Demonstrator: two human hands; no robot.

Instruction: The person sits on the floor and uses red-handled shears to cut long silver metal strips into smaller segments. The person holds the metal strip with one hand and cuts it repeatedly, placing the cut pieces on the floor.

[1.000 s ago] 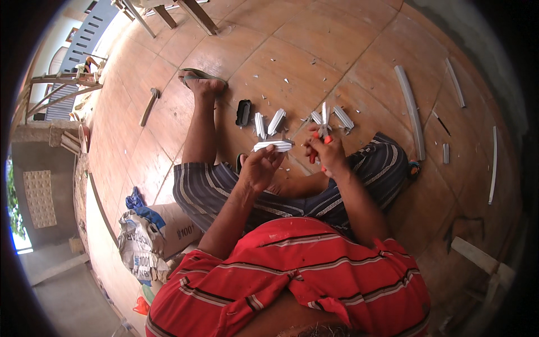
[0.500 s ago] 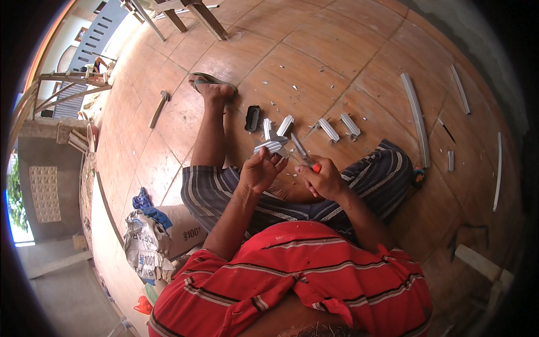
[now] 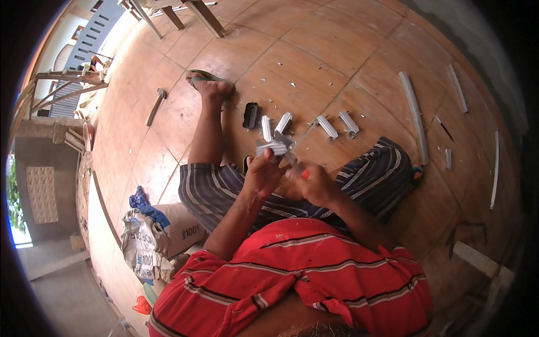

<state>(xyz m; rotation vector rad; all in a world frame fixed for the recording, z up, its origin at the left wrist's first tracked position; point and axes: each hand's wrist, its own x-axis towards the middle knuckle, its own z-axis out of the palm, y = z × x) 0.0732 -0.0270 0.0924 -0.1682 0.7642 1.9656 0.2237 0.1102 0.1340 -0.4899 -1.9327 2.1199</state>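
My left hand grips a short, ribbed, light-grey piece of channel trim, with the thumb pressed on top of it. In my right hand is a cutter with an orange-red handle. Its blade is blurred and reaches up to the trim piece's right side; whether they touch I cannot tell. Just beyond the held piece lie two more short trim pieces, one upright in view and one slanted. Further right are another cut piece and one more beside it.
A black oblong case lies near my sandalled foot. White scraps dot the tiles. At the right are a long trim strip and thinner strips. A hammer lies at the left, above a printed sack. Wooden legs stand far off.
My right hand has moved left and closer to my left hand, bringing the cutter's blade up against or beside the trim piece. The held piece has shifted slightly and turned.
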